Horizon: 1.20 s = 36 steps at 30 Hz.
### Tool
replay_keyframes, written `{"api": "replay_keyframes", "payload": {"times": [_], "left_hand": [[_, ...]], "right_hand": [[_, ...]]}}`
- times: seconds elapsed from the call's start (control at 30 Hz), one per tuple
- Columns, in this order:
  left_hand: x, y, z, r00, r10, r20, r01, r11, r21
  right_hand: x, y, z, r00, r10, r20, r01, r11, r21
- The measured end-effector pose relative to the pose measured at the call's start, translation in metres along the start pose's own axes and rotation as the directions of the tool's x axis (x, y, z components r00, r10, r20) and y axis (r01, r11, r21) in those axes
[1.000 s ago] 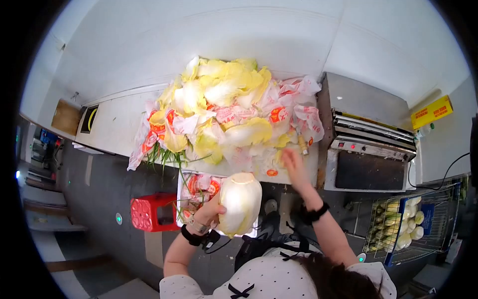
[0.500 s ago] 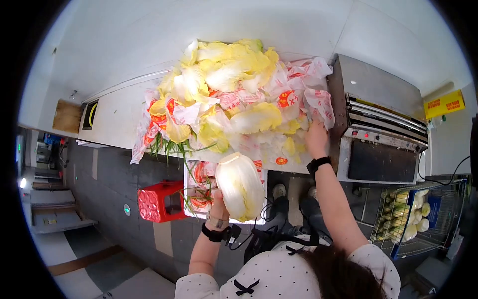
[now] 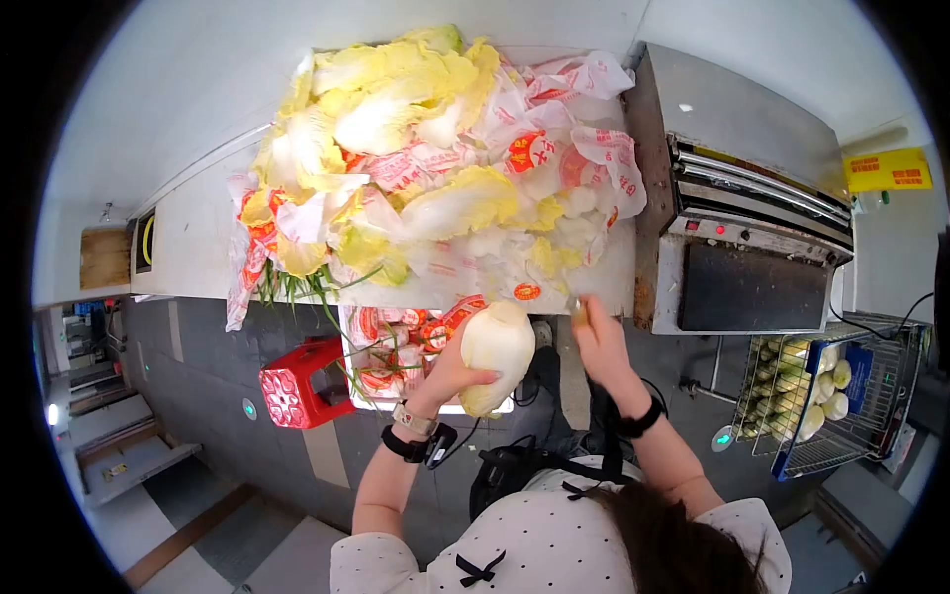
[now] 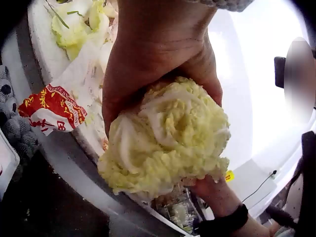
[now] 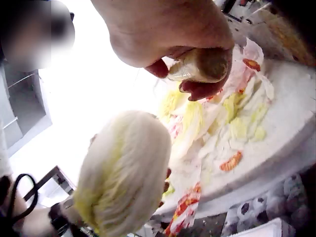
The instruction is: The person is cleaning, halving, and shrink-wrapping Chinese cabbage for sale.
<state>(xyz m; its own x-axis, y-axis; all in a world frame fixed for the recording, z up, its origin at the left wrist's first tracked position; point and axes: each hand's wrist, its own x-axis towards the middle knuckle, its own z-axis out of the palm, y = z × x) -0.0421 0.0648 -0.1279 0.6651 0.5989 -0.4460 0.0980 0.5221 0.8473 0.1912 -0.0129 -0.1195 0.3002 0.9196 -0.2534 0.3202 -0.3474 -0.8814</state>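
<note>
A peeled napa cabbage [image 3: 501,345] is gripped by my left hand [image 3: 447,374] in front of the counter's edge, its thumb across the side. The left wrist view shows the frilly yellow leaf end of the cabbage [image 4: 170,136] below the palm. My right hand [image 3: 606,351], to the right of the cabbage and apart from it, curls its fingers round a short, thick cylinder [image 5: 200,66]. That piece has a brown round end and a pale, shiny wrapped side; I cannot tell what it is. Beyond both hands lie loose yellow cabbage leaves [image 3: 460,203] on the counter.
Red-printed plastic bags [image 3: 529,150] lie among the leaves, with green stalks [image 3: 297,282] at the left. Below the counter stand a white bin [image 3: 358,396] of wrapped bundles and a red stool [image 3: 287,391]. A wrapping machine [image 3: 747,238] and a cart [image 3: 792,460] of cabbages are at right.
My right hand reached to the counter's right side among the bags, then came back toward the cabbage with the cylinder in it. The left hand kept holding the cabbage, which shifted and turned slightly.
</note>
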Motion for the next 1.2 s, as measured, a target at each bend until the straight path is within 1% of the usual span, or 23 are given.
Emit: {"api": "replay_keyframes", "payload": {"times": [0.03,0.1,0.2,0.3,0.33,0.4,0.5,0.63,0.7,0.8,0.9,1.0,1.2], "left_hand": [[0.004,-0.002,0.001,1.0,-0.013,0.001,0.013,0.997,0.078],[0.009,-0.007,0.001,0.999,-0.045,0.005,0.043,0.972,0.231],[0.016,-0.015,0.002,0.998,-0.069,-0.015,0.07,0.941,0.331],[0.024,-0.017,0.002,0.996,-0.083,-0.04,0.092,0.922,0.375],[0.027,-0.02,0.003,0.997,-0.056,-0.048,0.07,0.928,0.366],[0.032,-0.014,0.005,0.996,-0.066,-0.061,0.086,0.891,0.445],[0.035,-0.004,0.008,0.993,-0.065,-0.103,0.111,0.833,0.542],[0.04,-0.002,0.006,0.989,-0.063,-0.132,0.134,0.758,0.638],[0.042,0.0,0.005,0.989,-0.07,-0.13,0.138,0.756,0.639],[0.048,-0.003,0.004,0.986,-0.081,-0.144,0.155,0.754,0.639],[0.052,-0.006,0.001,0.984,-0.093,-0.15,0.169,0.746,0.644],[0.053,-0.009,-0.003,0.981,-0.109,-0.158,0.186,0.749,0.636],[0.056,-0.001,-0.01,0.979,-0.161,-0.126,0.205,0.739,0.642]], "right_hand": [[-0.011,-0.002,-0.004,0.995,-0.084,0.056,0.086,0.996,-0.026],[-0.026,0.004,-0.009,0.981,-0.155,0.118,0.166,0.982,-0.087],[-0.033,0.017,-0.019,0.959,-0.205,0.195,0.247,0.942,-0.225],[-0.028,0.029,-0.022,0.952,-0.252,0.172,0.294,0.909,-0.297],[-0.027,0.034,-0.021,0.949,-0.258,0.179,0.303,0.905,-0.298],[-0.024,0.043,-0.018,0.941,-0.276,0.196,0.325,0.898,-0.296],[-0.02,0.051,-0.011,0.942,-0.235,0.239,0.297,0.915,-0.273],[-0.016,0.056,-0.002,0.951,-0.201,0.234,0.262,0.928,-0.264],[-0.014,0.058,0.001,0.957,-0.183,0.224,0.241,0.932,-0.27],[-0.009,0.063,0.004,0.956,-0.198,0.217,0.264,0.905,-0.335],[-0.003,0.068,0.005,0.943,-0.196,0.27,0.288,0.885,-0.366],[0.004,0.064,0.006,0.94,-0.152,0.305,0.272,0.875,-0.401],[0.006,0.056,0.009,0.948,-0.134,0.289,0.263,0.842,-0.471]]}}
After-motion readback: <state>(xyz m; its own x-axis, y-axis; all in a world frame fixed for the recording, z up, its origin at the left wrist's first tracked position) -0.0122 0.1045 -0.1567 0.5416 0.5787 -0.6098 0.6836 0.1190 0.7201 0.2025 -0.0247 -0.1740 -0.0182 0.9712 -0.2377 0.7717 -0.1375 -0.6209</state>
